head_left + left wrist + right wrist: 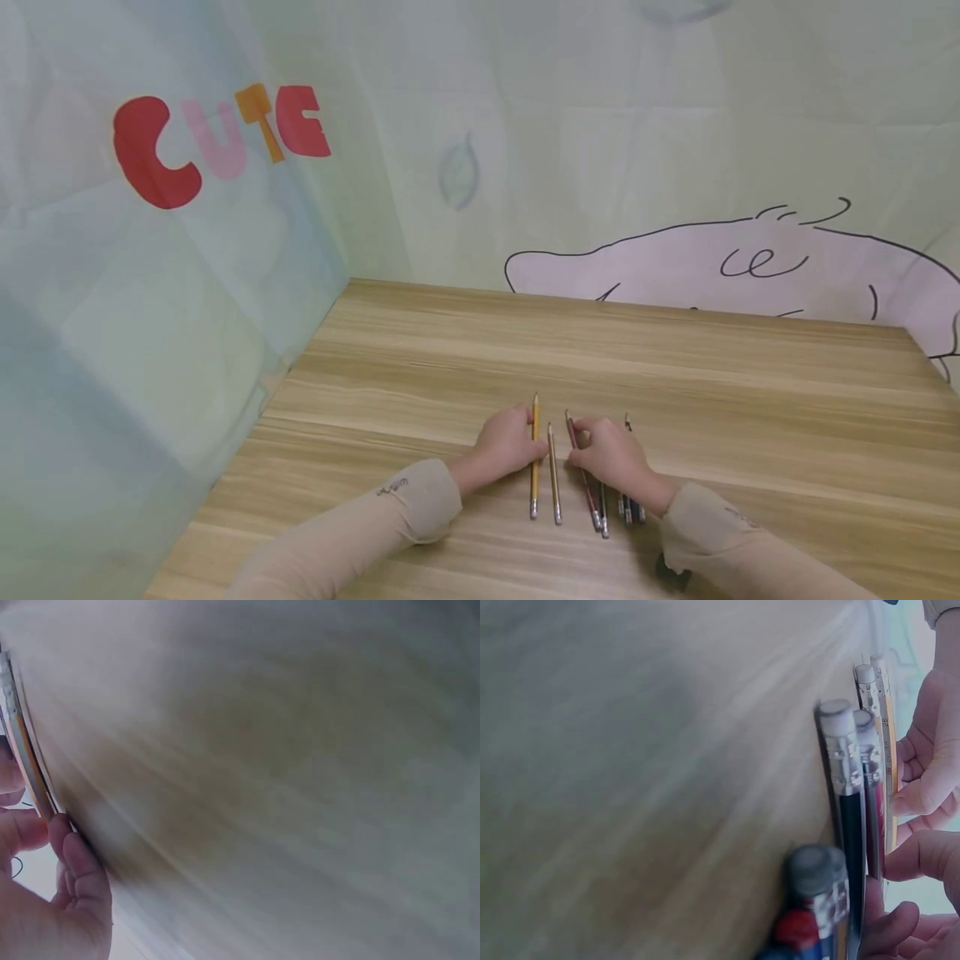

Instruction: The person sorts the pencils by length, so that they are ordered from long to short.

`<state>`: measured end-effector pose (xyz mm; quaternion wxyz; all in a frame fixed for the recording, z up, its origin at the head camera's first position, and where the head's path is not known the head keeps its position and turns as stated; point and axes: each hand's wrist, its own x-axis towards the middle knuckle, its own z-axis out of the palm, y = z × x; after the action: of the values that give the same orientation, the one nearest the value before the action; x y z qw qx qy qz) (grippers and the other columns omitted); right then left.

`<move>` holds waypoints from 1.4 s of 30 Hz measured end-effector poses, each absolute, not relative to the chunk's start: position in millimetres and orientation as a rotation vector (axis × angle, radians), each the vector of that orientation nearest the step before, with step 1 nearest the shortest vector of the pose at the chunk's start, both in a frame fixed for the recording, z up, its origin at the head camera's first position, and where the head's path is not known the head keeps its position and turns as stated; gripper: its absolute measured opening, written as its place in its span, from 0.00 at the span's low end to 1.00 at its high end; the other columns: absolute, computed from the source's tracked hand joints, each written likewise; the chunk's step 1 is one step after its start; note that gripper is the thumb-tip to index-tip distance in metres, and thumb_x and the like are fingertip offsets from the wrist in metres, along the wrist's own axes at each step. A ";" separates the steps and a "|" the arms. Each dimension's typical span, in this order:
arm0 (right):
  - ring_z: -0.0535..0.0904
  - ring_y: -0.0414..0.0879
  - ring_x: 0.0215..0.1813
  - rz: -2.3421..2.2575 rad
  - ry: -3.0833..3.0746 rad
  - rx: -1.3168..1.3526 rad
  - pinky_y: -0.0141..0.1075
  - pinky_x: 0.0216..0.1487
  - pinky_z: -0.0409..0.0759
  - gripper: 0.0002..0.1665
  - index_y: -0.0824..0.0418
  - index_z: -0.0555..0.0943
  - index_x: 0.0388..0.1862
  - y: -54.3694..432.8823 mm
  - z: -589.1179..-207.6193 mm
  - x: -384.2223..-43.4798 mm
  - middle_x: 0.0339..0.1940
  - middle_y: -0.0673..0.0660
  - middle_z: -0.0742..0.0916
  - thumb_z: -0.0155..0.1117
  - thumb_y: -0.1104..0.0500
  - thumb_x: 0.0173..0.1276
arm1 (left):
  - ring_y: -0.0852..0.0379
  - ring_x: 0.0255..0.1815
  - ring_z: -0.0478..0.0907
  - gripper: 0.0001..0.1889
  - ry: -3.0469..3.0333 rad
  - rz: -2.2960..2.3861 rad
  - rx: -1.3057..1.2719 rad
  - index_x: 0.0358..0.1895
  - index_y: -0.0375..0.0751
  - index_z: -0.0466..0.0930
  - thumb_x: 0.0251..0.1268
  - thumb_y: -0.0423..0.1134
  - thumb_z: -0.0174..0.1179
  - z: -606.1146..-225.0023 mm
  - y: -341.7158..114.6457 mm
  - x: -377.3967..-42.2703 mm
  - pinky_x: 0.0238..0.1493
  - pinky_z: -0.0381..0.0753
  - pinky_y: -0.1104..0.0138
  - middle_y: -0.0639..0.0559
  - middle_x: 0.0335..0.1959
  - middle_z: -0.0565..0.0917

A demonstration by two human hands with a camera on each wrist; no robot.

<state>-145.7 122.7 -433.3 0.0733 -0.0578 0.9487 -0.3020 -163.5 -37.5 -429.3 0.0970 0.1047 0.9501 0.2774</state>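
Note:
Thumb and fingers of my left hand (pixel 512 442) pinch a yellow pencil (pixel 534 485) near its middle, eraser end toward me. Just right of it lies a second, shorter-looking gold-brown pencil (pixel 555 487). My right hand (pixel 613 454) pinches a dark red pencil (pixel 589 496), which leans slightly, its tip pointing away. A black pencil (pixel 604 517) lies close beside the red one, mostly under the right hand. In the right wrist view its dark shaft (pixel 852 832) and white eraser show clearly. Several dark pencils (pixel 631 508) are bunched beneath the right wrist, partly hidden.
The wood-grain table (pixel 420 350) stretches to a printed cloth backdrop (pixel 420 125) behind and on the left. A small black object (pixel 671 575) shows under the right sleeve, near the lower edge of the head view.

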 end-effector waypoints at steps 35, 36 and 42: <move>0.67 0.40 0.17 -1.382 2.667 -0.047 0.31 0.17 0.68 0.25 0.69 0.71 0.53 151.0 -404.3 -180.8 0.24 0.58 0.80 0.57 0.65 0.54 | 0.65 0.14 0.67 0.28 2.764 1.245 0.237 0.56 0.40 0.67 0.46 0.36 0.59 -411.8 -28.1 -207.1 0.16 0.67 0.74 0.57 0.20 0.78; 0.66 0.40 0.17 -1.406 2.663 -0.041 0.31 0.17 0.67 0.24 0.69 0.72 0.52 151.6 -403.6 -182.6 0.24 0.57 0.79 0.56 0.66 0.54 | 0.64 0.16 0.69 0.27 2.764 1.267 0.235 0.56 0.41 0.67 0.46 0.37 0.59 -412.1 -28.0 -209.3 0.18 0.69 0.74 0.56 0.23 0.80; 0.65 0.41 0.22 -1.505 2.650 0.004 0.31 0.21 0.65 0.21 0.71 0.72 0.49 154.3 -399.4 -192.3 0.23 0.55 0.77 0.57 0.66 0.55 | 0.64 0.22 0.73 0.27 2.777 1.350 0.263 0.56 0.42 0.68 0.47 0.37 0.57 -413.3 -26.2 -218.3 0.24 0.72 0.73 0.55 0.28 0.83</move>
<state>-192.3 154.3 -399.4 0.0472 0.0012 0.8686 -0.4933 -218.3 -26.2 -413.3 0.0213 0.0848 0.8960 0.4354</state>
